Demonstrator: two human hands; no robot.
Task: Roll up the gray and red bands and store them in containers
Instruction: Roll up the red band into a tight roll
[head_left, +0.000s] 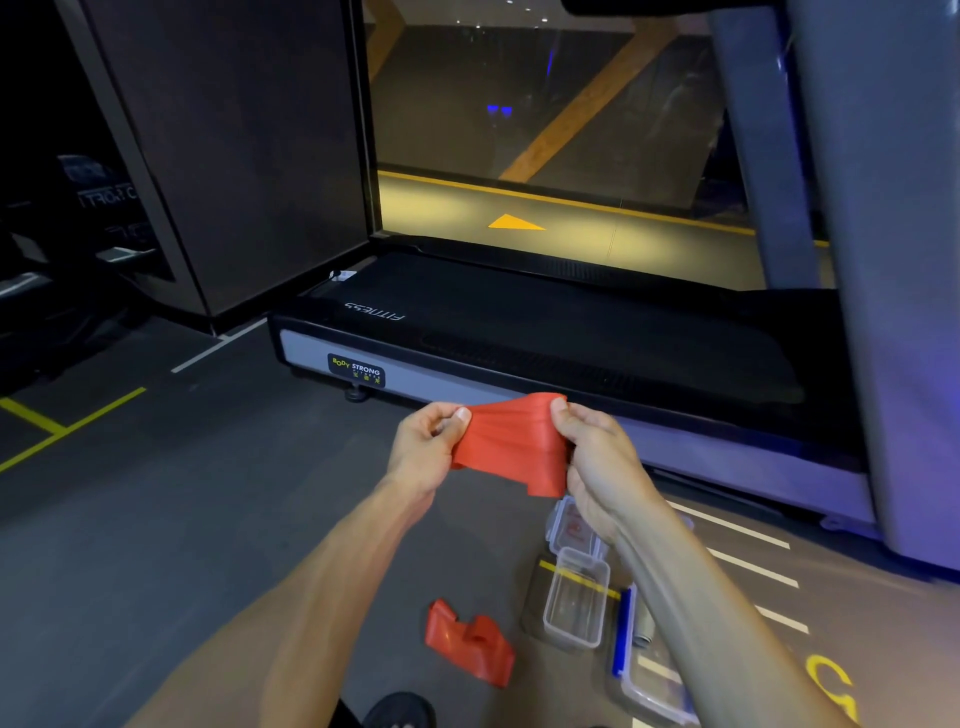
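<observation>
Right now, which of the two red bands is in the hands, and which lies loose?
The red band stretched between the left hand and right hand is held; the other red band lies crumpled on the floor.

Dark gym floor (156, 545) with painted lines carries: crumpled red band (467, 642), open clear container (576, 597), lidded container (574, 525), treadmill (519, 332).

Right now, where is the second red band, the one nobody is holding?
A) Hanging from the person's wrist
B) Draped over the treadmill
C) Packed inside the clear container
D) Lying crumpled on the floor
D: while both hands, left hand and right hand, stretch one red band, the second red band lies crumpled on the floor, left of the clear container.
</observation>
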